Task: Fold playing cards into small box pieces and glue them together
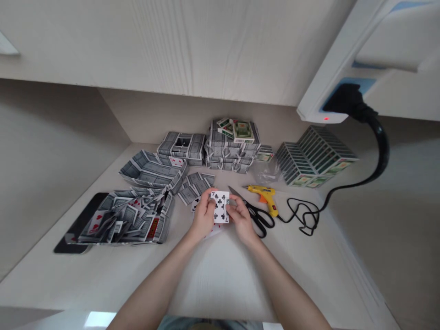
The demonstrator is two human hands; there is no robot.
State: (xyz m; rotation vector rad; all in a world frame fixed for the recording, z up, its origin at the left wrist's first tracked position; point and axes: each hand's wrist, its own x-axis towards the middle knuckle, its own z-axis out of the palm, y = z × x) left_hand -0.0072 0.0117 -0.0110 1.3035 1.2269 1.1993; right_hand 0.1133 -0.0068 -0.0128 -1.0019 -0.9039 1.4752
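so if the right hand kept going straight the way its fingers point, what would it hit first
The right hand points up-left across the white seven of clubs card it holds. Past that, probably the loose grey-backed cards lying flat on the pale desk, though depth is unclear.

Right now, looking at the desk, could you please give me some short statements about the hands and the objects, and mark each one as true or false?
1. Both hands hold a seven of clubs card, the left hand and the right hand at its two sides. True.
2. The yellow glue gun lies left of the hands. False: it lies to their right, beside the black scissors.
3. The card's face points up toward the camera. True.
4. The glue gun's black cable is unplugged. False: it runs up to a plug in the white power strip.
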